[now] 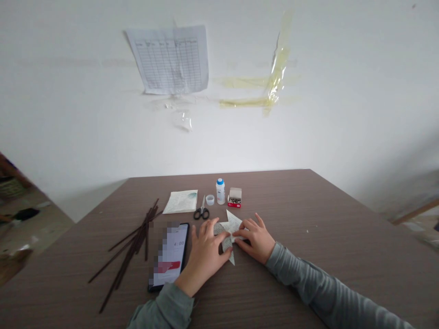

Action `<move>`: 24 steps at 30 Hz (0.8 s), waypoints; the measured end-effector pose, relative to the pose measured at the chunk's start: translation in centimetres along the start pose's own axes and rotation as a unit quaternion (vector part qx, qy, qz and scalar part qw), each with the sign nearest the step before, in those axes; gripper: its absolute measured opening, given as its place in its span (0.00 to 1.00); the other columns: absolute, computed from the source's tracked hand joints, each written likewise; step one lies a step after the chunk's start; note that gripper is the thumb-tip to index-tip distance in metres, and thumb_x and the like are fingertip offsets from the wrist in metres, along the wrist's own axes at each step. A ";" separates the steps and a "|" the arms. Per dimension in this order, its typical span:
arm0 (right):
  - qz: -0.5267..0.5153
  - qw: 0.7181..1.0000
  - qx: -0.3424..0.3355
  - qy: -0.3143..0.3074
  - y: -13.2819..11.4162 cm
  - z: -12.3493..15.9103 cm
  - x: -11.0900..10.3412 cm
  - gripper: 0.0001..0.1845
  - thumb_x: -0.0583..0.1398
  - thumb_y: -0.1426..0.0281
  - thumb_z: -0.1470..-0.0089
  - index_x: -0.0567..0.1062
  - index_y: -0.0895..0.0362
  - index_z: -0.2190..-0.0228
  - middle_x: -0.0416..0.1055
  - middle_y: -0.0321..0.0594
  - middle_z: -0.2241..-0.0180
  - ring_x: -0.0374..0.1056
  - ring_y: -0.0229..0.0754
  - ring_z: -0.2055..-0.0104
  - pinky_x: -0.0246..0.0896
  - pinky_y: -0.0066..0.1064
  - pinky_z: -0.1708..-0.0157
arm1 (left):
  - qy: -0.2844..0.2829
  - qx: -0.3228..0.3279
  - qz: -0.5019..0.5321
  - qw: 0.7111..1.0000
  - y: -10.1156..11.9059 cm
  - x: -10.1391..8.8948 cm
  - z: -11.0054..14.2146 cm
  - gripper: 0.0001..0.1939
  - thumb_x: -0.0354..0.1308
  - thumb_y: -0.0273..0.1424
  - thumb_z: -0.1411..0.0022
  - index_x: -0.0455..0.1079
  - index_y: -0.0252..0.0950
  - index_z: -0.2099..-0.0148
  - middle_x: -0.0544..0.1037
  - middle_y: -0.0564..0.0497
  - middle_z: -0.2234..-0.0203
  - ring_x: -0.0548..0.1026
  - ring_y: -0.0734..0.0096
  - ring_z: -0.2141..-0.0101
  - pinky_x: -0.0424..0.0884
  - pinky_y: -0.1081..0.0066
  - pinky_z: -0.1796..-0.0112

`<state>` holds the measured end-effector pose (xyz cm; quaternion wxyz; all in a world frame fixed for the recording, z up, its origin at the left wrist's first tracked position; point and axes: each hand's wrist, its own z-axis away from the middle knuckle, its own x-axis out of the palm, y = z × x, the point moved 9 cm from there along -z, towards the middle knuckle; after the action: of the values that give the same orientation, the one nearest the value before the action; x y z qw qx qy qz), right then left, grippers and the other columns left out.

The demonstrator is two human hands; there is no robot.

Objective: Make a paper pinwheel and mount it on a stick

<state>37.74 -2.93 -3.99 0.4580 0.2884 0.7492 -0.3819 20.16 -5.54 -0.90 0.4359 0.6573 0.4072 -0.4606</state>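
Note:
A folded piece of pale patterned paper point(233, 222) with pointed flaps lies on the brown table point(308, 219) in front of me. My left hand point(206, 253) rests on its left part with fingers stretched forward, thumb pressing the paper. My right hand point(256, 240) presses down on the right part, fingers flat and a little spread. Grey-green sleeves cover both forearms. Part of the paper is hidden under the hands.
A phone point(169, 256) with a lit screen lies left of my left hand. Several thin dark sticks point(132, 246) lie further left. Behind are a paper sheet point(181, 201), black scissors point(202, 212), a small cap point(210, 199), a glue bottle point(220, 191) and a box of pins point(235, 197).

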 end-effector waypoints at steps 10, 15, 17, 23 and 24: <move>-0.005 1.000 -0.007 0.007 0.0 0.1 -0.1 0.13 0.72 0.65 0.20 0.98 0.39 0.44 0.92 0.46 0.47 0.88 0.63 0.40 0.62 0.85 0.13 | -0.005 0.003 0.005 1.000 -0.1 0.1 0.1 0.22 0.80 0.35 0.27 0.96 0.56 0.34 0.81 0.41 0.16 0.79 0.21 0.20 0.71 0.13 0.20; -0.013 1.000 -0.003 -0.004 -0.1 0.1 -0.1 0.14 0.71 0.66 0.19 0.98 0.42 0.43 0.91 0.47 0.46 0.86 0.61 0.38 0.58 0.87 0.13 | -0.002 0.004 0.023 1.000 0.2 0.0 0.1 0.20 0.81 0.33 0.29 0.96 0.55 0.38 0.82 0.43 0.16 0.80 0.19 0.21 0.69 0.11 0.18; -0.010 1.000 0.003 0.000 -0.1 0.1 0.1 0.13 0.72 0.67 0.19 0.98 0.42 0.43 0.91 0.45 0.46 0.86 0.60 0.38 0.57 0.85 0.12 | 0.003 0.003 0.031 1.000 0.2 -0.1 0.1 0.17 0.81 0.33 0.29 0.97 0.57 0.41 0.84 0.46 0.18 0.80 0.18 0.22 0.69 0.10 0.18; -0.003 1.000 0.002 0.012 0.1 0.1 0.5 0.12 0.73 0.66 0.21 0.99 0.41 0.47 0.92 0.45 0.49 0.87 0.60 0.41 0.58 0.85 0.12 | 0.004 0.003 0.033 0.999 0.0 -0.2 0.1 0.15 0.80 0.34 0.26 0.98 0.57 0.41 0.85 0.47 0.18 0.81 0.19 0.22 0.70 0.11 0.19; -0.008 1.000 -0.002 0.016 0.1 0.2 0.4 0.12 0.72 0.66 0.21 0.99 0.40 0.48 0.92 0.45 0.50 0.87 0.60 0.42 0.59 0.84 0.12 | 0.003 0.004 0.031 0.999 0.0 -0.3 0.2 0.15 0.80 0.34 0.26 0.98 0.57 0.41 0.85 0.47 0.18 0.81 0.20 0.22 0.71 0.12 0.19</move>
<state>37.77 -2.96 -4.41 0.4434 0.2873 0.7595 -0.3795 20.03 -5.72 -0.68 0.4463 0.6729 0.3859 -0.4461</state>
